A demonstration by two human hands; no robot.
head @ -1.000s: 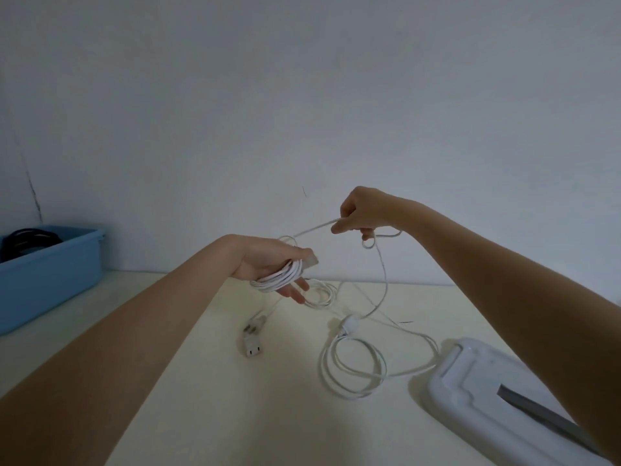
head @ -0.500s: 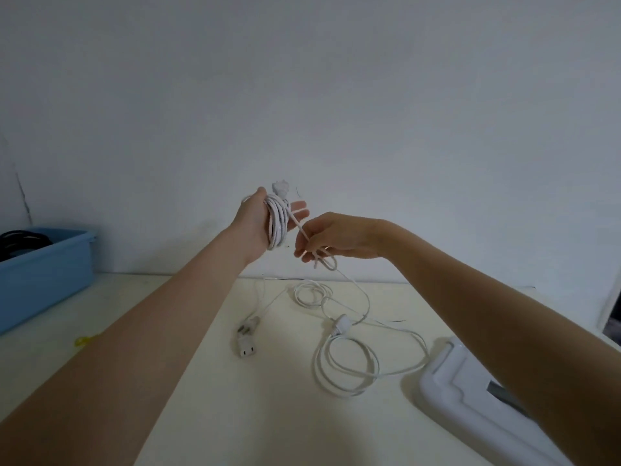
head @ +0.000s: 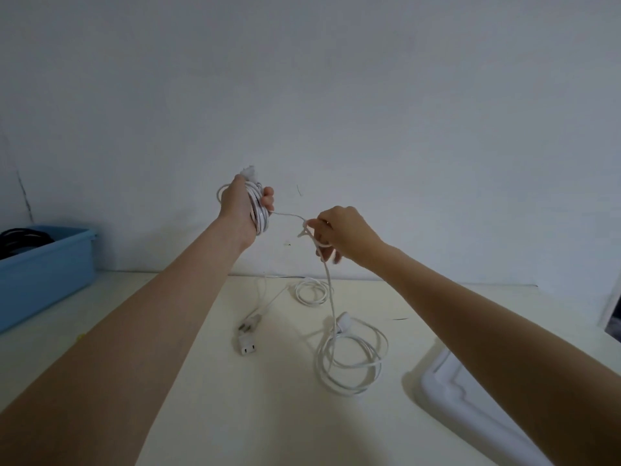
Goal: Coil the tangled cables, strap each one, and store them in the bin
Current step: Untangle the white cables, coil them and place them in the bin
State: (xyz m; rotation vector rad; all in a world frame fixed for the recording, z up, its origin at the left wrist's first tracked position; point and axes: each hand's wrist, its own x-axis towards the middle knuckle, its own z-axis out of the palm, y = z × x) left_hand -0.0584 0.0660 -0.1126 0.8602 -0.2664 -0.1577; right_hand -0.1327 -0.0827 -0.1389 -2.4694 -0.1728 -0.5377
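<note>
The left hand (head: 240, 208) was raised above the table (head: 208, 415), its fingers curled round a coil (head: 258, 210) of white cable wound over the palm, a plug end poking out at the top. From the coil a strand ran across to the right hand (head: 339, 235), which pinched the cable (head: 331, 297) between thumb and fingers — a small loop showed at the fingertips. Below that hand the cable dropped to the table and ended in loose loops (head: 351, 361) near the right. A second small loop (head: 311, 292) lay farther back, and two plugs (head: 248, 334) rested just left of centre. The blue bin (head: 50, 264) stood at the far left — dark cable inside it.
</note>
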